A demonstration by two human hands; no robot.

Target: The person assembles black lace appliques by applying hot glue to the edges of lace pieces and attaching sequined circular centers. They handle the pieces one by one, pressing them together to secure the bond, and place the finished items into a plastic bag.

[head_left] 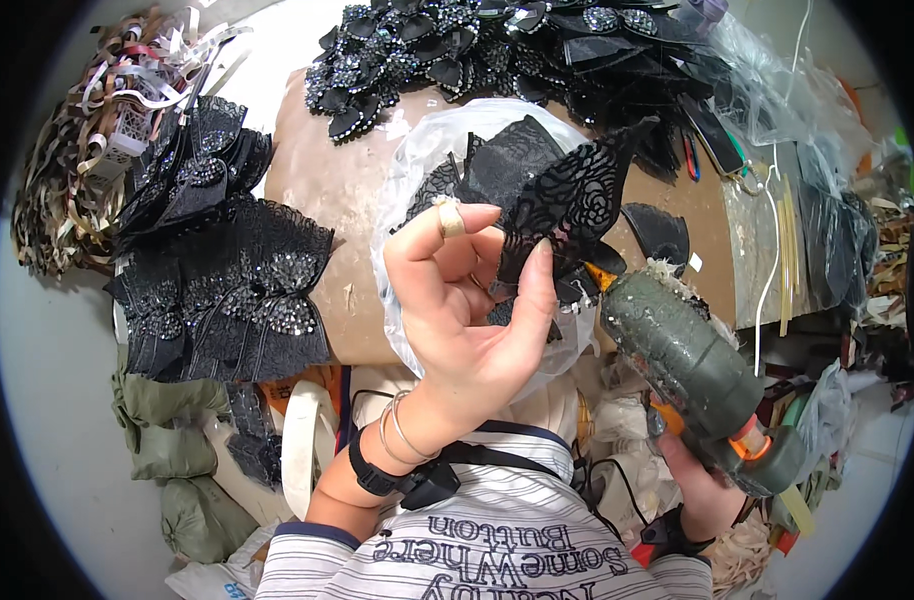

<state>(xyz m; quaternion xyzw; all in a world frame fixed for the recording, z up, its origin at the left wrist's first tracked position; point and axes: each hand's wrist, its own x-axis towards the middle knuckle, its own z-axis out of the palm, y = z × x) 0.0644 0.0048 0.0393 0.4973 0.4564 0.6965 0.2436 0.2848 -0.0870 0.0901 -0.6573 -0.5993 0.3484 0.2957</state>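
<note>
We log: left hand [467, 300] pinching a black lace bow piece [567, 210]; right hand [702, 480] gripping a glue gun [687, 370], nozzle touching that piece. Behind the piece, a clear plastic bag [427, 150]; left of it, beaded black bows [227, 290].

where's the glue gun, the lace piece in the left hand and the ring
glue gun [682, 350], head view, on its grey barrel
black lace piece [567, 205], head view, on the rose-patterned middle
gold ring [449, 218], head view, on the band around the left forefinger
</note>
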